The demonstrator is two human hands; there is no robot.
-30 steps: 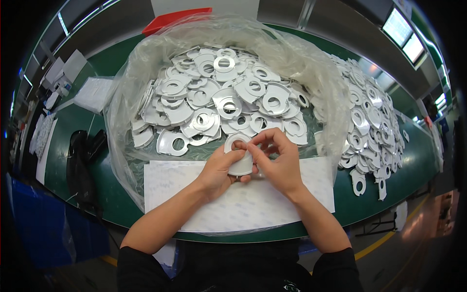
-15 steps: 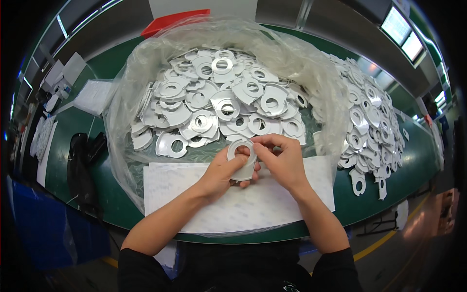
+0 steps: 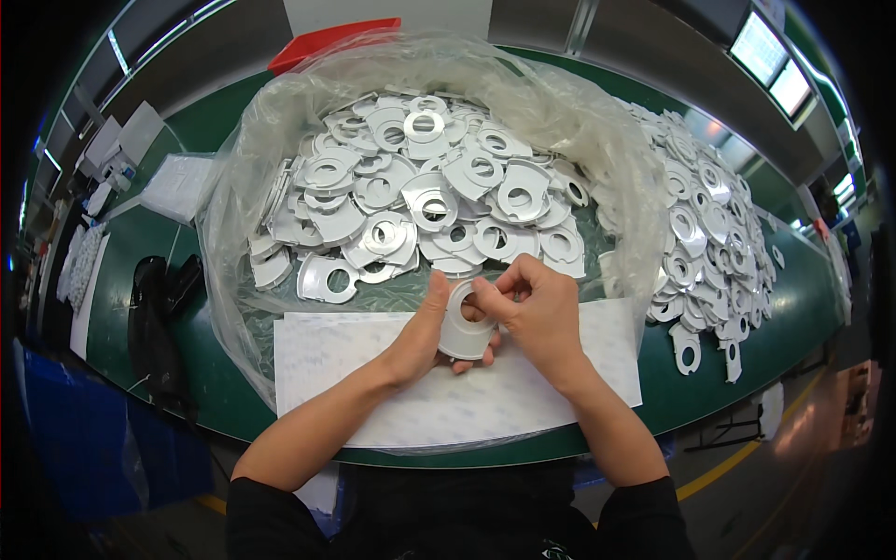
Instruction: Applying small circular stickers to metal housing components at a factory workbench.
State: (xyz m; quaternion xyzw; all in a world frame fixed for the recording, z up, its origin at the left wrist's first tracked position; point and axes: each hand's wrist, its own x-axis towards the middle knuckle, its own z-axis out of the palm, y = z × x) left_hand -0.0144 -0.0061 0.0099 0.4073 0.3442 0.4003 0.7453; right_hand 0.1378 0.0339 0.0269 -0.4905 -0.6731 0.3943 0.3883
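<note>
A white plastic part with a large round hole is held tilted between my hands, above a white paper sheet. My left hand grips it from the left and below, fingertips showing under its lower edge and the thumb along its left side. My right hand is closed, its thumb and finger at the rim of the hole; whether it pinches anything small is hidden. Just beyond, a heap of similar white parts lies in a clear plastic bag.
To the right, another pile of white parts lies on the green table. A red tray stands at the back. At the left are a black item and a clear plastic packet.
My left thumb has come out of the hole to the part's left side. The part has turned slightly, and my right fingers have shifted from its upper right edge to the hole.
</note>
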